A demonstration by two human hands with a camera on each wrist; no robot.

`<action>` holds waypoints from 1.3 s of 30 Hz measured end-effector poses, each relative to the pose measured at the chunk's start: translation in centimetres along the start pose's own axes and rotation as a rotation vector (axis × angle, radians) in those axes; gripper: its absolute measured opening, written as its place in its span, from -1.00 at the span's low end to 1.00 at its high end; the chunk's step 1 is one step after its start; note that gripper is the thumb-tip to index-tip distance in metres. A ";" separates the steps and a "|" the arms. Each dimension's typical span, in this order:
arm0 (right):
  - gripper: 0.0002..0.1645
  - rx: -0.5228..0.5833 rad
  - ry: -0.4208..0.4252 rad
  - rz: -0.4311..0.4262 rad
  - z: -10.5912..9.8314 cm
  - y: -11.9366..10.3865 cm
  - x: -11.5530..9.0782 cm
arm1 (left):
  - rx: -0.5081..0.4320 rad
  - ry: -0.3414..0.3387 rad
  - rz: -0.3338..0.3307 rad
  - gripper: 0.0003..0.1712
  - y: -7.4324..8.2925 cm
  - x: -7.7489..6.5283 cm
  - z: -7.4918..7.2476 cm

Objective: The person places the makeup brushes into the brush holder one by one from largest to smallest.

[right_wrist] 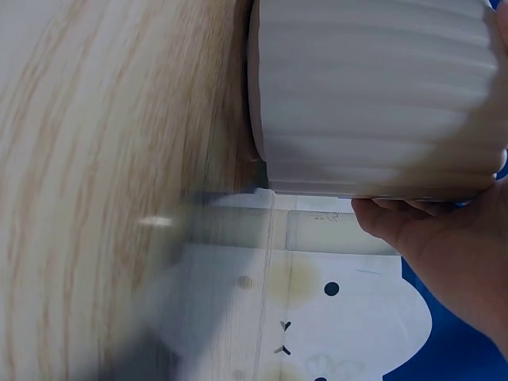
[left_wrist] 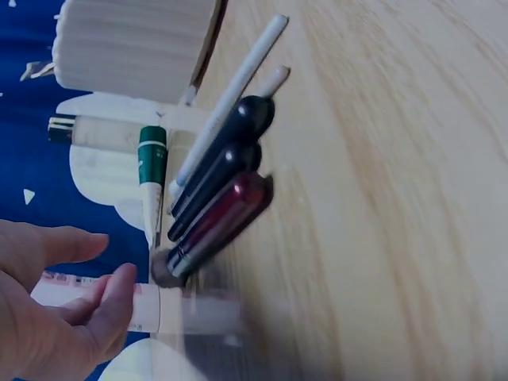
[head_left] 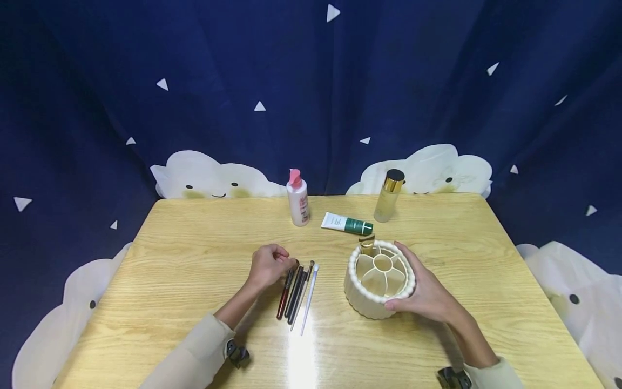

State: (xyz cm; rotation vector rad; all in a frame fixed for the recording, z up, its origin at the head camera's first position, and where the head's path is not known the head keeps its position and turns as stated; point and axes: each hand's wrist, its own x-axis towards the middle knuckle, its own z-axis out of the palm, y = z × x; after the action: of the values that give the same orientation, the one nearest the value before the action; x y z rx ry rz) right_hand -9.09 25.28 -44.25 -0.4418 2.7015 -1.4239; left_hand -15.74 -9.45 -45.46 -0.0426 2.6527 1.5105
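My left hand (head_left: 269,267) is at the bristle ends of several makeup brushes lying side by side on the table. Thumb and forefinger stand apart in the left wrist view, with nothing between them. Nearest to that hand is the brush with the dark red handle (left_wrist: 230,208); beside it lie black-handled brushes (head_left: 294,297) and a white-handled brush (head_left: 309,302). My right hand (head_left: 427,292) grips a round cream organizer (head_left: 366,305) from its right side, thumb at the near rim. Dividers split its inside around a central ring. A gold and brown item (head_left: 366,245) stands in its back-left compartment.
A white bottle with a pink top (head_left: 298,202) stands at the back of the wooden table (head_left: 204,232). To its right lies a green and white tube (head_left: 347,223), and a gold-capped bottle (head_left: 387,202) stands beyond. A dark blue curtain (head_left: 291,65) hangs behind.
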 end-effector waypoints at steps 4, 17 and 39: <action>0.52 0.007 -0.002 0.001 -0.1 -0.1 0.0 | 0.076 -0.045 -0.027 -0.75 -0.5 -0.1 -0.2; 0.52 0.003 -0.008 0.007 0.0 0.0 -0.2 | 0.196 -0.077 0.020 -0.84 -1.6 -0.7 0.8; 0.53 -0.015 -0.006 0.002 0.0 -0.1 0.1 | 0.243 -0.068 0.023 -0.85 -1.1 -0.3 0.6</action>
State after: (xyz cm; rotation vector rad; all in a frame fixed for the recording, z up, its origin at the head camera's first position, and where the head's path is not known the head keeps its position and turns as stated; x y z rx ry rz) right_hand -9.13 25.19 -44.21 -0.4430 2.7093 -1.4004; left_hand -15.37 -9.51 -46.72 0.0548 2.7677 1.1625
